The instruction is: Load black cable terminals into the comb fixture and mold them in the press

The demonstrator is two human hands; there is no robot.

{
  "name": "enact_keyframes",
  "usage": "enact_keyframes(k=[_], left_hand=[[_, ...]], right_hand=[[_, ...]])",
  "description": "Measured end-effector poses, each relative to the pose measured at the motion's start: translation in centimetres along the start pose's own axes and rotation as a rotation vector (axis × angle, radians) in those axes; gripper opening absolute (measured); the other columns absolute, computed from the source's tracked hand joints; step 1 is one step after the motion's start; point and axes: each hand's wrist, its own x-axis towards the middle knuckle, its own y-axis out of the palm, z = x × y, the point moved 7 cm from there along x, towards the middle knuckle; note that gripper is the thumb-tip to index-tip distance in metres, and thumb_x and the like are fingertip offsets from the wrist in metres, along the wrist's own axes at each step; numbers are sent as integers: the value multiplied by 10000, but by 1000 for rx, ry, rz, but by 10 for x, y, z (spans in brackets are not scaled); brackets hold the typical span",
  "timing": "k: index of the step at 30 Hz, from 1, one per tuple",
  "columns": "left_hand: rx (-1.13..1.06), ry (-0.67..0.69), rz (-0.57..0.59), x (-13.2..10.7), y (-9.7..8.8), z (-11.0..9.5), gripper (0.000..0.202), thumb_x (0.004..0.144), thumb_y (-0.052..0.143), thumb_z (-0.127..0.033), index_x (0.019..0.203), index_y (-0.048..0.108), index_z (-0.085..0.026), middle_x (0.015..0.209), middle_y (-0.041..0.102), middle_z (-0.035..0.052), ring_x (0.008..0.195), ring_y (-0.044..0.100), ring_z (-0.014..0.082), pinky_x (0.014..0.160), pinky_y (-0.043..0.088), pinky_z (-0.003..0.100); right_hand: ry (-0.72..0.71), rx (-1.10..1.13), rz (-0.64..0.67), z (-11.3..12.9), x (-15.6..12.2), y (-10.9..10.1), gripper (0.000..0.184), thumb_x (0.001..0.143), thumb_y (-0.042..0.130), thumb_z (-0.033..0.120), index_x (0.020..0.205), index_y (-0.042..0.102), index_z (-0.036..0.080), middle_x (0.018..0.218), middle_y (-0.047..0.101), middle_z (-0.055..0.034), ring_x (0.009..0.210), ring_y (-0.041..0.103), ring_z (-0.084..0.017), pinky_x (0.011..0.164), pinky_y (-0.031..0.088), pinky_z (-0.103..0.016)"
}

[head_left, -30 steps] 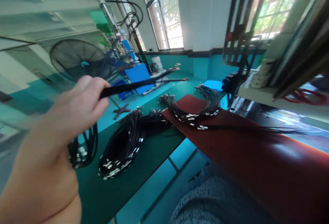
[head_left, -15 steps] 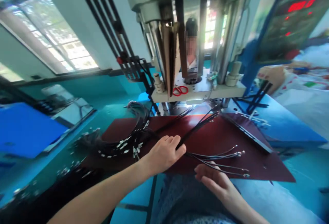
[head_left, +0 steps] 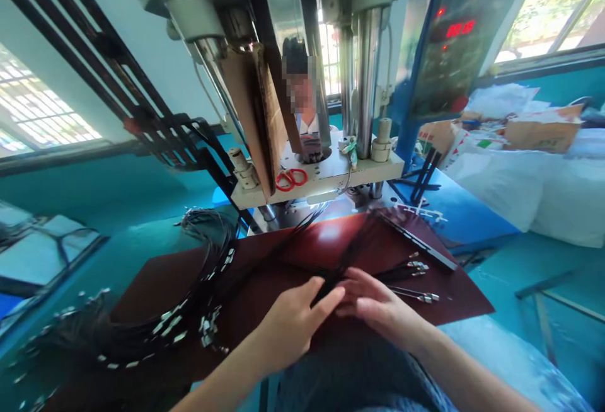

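My left hand [head_left: 295, 317] is closed around a bundle of thin black cables [head_left: 347, 254], thumb and forefinger on either side of it. The bundle slants up and right over a dark red board, its far end blurred. Beside it my right hand [head_left: 385, 308] has its fingers apart, the tips at the bundle near my left thumb; whether they press on it is hard to see. Right of my hands, more cable ends with silvery metal tips [head_left: 418, 267] lie on the board. A large curved heap of black cables with white tags [head_left: 172, 324] lies to the left.
A press with steel columns [head_left: 371, 84] stands behind the dark red board [head_left: 454, 302]. Red-handled scissors [head_left: 292, 179] and cardboard [head_left: 250, 116] are on its plate. A metal bar [head_left: 420, 239] lies at the board's right. Another person [head_left: 309, 125] is behind the press.
The view has swung right. My right hand has come up from below the loose cable ends to the bundle beside my left hand, which keeps its hold.
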Motion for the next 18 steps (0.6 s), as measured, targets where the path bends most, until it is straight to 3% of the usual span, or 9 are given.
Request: enact_keyframes(k=[2, 5, 8, 10, 12, 14, 16, 18], left_hand=[[-22, 32, -14, -17, 12, -12, 727, 763, 324, 7, 1416, 116, -235, 1103, 569, 124, 855, 604, 207, 665, 509, 303], [-206, -49, 50, -43, 37, -16, 759, 774, 303, 2, 1435, -10, -202, 1100, 608, 143, 887, 623, 214, 722, 501, 302], [-611, -257, 312, -57, 66, -18, 737, 758, 417, -52, 1419, 125, -199, 970, 662, 104, 810, 635, 202, 713, 485, 279], [-1039, -399, 443, -50, 75, -27, 710, 715, 571, -136, 1357, 276, -202, 884, 666, 63, 753, 623, 183, 674, 476, 260], [-1527, -510, 369, -24, 69, -35, 597, 688, 664, -280, 1227, 430, -175, 846, 642, 50, 709, 608, 159, 639, 470, 248], [-1856, -640, 115, 6, 60, -30, 443, 730, 625, -415, 1060, 530, -135, 742, 595, 30, 578, 563, 109, 550, 447, 221], [-1943, -747, -8, 28, 59, -26, 384, 750, 602, -443, 954, 562, -120, 602, 521, -20, 400, 432, 46, 407, 339, 175], [-1904, -772, 44, 41, 62, -28, 343, 753, 606, -428, 877, 571, -110, 514, 457, -54, 318, 314, 15, 336, 212, 163]], right_hand=[[-113, 85, -80, 17, 12, -7, 483, 728, 725, 335, 1163, 556, 212, 1130, 607, -105, 1074, 542, -234, 949, 385, -413], [-126, 118, -230, 33, 21, -22, 284, 801, 640, 330, 1037, 620, 172, 961, 663, -93, 913, 611, -219, 906, 412, -414], [-95, -28, -273, 40, 19, -26, 217, 840, 587, 350, 864, 660, 148, 795, 664, -64, 764, 615, -182, 791, 456, -344], [-106, -222, -198, 39, 17, -16, 241, 856, 564, 360, 844, 679, 148, 841, 666, -72, 837, 602, -182, 825, 441, -321], [-80, -386, -84, 30, 14, -4, 250, 853, 569, 376, 890, 692, 160, 1009, 647, -84, 947, 583, -191, 882, 424, -315], [32, -394, 24, 16, 11, 4, 293, 845, 572, 403, 1043, 656, 204, 1159, 589, -83, 897, 616, -190, 830, 471, -336], [65, -267, 34, 16, 11, 0, 391, 837, 567, 437, 1177, 578, 244, 1210, 558, -92, 820, 642, -188, 754, 509, -352], [-65, -163, -44, 37, 13, -13, 465, 834, 562, 452, 1252, 513, 255, 1245, 541, -98, 982, 601, -225, 849, 478, -392]])
